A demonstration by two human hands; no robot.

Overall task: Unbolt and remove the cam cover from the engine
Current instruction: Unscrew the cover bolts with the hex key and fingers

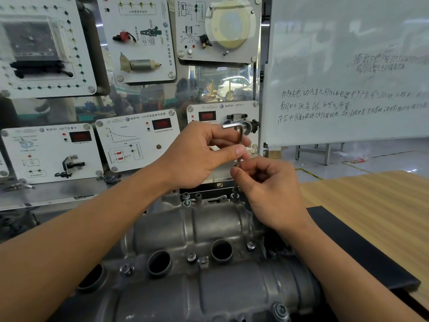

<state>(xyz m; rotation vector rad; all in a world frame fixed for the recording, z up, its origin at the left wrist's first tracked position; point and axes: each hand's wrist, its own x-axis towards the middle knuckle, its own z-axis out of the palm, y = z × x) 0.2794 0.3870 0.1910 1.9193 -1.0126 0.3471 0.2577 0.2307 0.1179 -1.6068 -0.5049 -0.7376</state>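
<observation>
The grey cast cam cover [185, 228] lies on the engine in the lower middle, with three dark round plug wells and several bolts along its ridges. An L-shaped hex key [239, 135] stands upright over a bolt [235, 194] at the cover's far right corner. My left hand [199, 156] pinches the key near its bend between thumb and fingers. Just below it, my right hand [267, 189] pinches the lower shaft with curled fingers. Part of the shaft is hidden by my fingers.
Behind the engine stands a training board [137, 138] with sensor panels and displays. A whiteboard [348, 77] with handwriting stands at the right. A wooden table [371, 205] with a black mat [359, 247] lies to the right of the engine.
</observation>
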